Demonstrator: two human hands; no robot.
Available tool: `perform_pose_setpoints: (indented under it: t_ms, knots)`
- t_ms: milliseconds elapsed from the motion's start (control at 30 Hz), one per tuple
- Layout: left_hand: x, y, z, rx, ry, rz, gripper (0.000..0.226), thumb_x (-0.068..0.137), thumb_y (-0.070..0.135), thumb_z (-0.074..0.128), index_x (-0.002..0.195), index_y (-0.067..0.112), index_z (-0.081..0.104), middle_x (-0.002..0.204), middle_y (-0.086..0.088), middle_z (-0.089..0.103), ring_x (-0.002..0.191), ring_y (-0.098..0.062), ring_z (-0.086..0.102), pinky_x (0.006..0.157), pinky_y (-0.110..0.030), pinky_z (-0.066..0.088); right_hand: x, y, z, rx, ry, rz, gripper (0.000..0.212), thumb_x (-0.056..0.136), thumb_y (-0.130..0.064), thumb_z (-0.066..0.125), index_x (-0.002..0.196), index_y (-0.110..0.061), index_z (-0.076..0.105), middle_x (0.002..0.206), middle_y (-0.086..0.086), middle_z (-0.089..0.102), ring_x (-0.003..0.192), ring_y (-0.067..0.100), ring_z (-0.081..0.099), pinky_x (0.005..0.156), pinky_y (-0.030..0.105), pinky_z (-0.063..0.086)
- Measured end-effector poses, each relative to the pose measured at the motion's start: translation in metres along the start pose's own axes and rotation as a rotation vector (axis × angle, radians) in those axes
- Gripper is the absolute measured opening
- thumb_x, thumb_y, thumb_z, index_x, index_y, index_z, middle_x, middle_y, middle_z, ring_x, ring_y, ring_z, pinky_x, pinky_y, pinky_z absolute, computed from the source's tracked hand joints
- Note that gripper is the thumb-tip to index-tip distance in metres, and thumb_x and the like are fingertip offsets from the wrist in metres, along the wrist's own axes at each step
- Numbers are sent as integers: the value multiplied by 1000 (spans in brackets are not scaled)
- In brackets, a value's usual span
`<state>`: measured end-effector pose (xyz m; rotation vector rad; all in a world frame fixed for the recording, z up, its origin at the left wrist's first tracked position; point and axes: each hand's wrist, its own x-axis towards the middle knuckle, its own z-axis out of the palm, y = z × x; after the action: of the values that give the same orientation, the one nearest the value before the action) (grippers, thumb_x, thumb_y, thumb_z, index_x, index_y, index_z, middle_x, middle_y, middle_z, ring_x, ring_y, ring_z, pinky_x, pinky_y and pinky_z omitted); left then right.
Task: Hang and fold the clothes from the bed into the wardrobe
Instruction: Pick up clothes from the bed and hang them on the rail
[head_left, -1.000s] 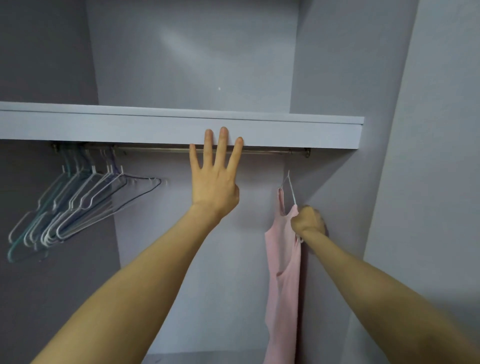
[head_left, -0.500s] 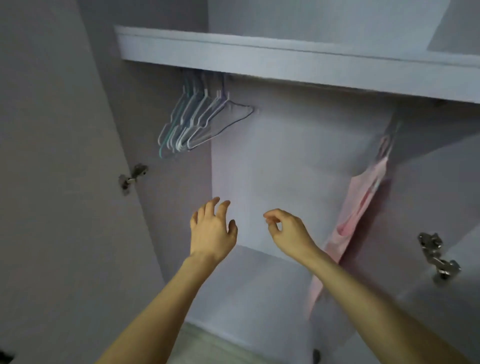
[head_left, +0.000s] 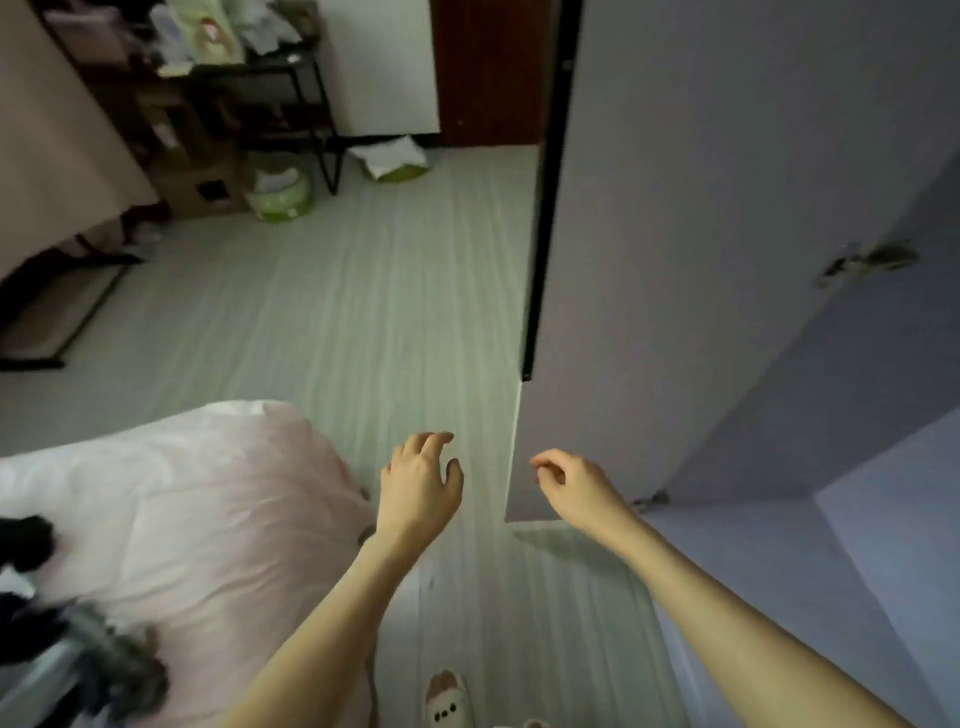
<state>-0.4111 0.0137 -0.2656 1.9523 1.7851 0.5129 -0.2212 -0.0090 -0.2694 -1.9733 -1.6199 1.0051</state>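
A bed with a pale pink cover (head_left: 197, 499) fills the lower left. Dark and grey clothes (head_left: 62, 639) lie blurred on it at the left edge. My left hand (head_left: 421, 483) hovers over the floor beside the bed's corner, fingers loosely curled, holding nothing. To its right, in front of the open wardrobe door (head_left: 675, 260), my right hand (head_left: 571, 483) hangs empty with relaxed, curled fingers. The wardrobe's inside (head_left: 857, 519) shows at the far right; its rail and hangers are out of view.
Pale striped floor (head_left: 363, 312) runs between bed and wardrobe. A black shelf rack (head_left: 249, 78) with boxes and a green tub (head_left: 280, 195) stands at the back left. A slipper with an animal face (head_left: 447, 701) is at the bottom edge.
The view has swung from the wardrobe's rail and pink hanging garment down and left toward the bed. My right hand let go of the hanger; both hands have dropped, empty.
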Motion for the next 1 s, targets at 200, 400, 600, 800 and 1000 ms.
perform_pose_setpoints:
  t_ms: [200,400,600,800,1000]
  knots:
    - [-69,-133,-66,-50,192,-416,40,90,14,53,129,8,54,133,-11,52,122,-29,47,100,-38,38,23,-90,127,-122,-383,-211,25,95,-15,46,112,-13,65,112,6,67,103,22,60,85,25,43]
    - [-145,-270,-126,-27,328,-777,36,94,17,48,129,10,54,129,-10,53,119,-28,47,96,-41,40,24,-188,262,-264,-635,-413,26,94,-11,48,115,-9,64,116,10,66,108,24,59,90,27,42]
    - [-190,-411,-181,-13,346,-995,44,94,14,47,137,7,44,139,-13,42,126,-31,40,98,-42,39,23,-271,398,-338,-801,-466,28,94,-12,44,116,-14,62,112,7,67,103,22,61,89,27,45]
    - [-201,-525,-208,172,260,-1046,61,91,26,55,145,10,31,144,-9,37,131,-28,34,98,-42,41,23,-321,501,-354,-879,-501,32,94,-17,41,121,-20,57,115,2,64,103,20,58,84,26,44]
    - [-188,-575,-202,241,108,-1005,22,98,33,45,100,15,57,99,-6,63,105,-29,55,81,-37,38,20,-339,559,-280,-899,-464,44,92,-20,46,136,-21,43,115,-5,56,100,14,56,85,24,42]
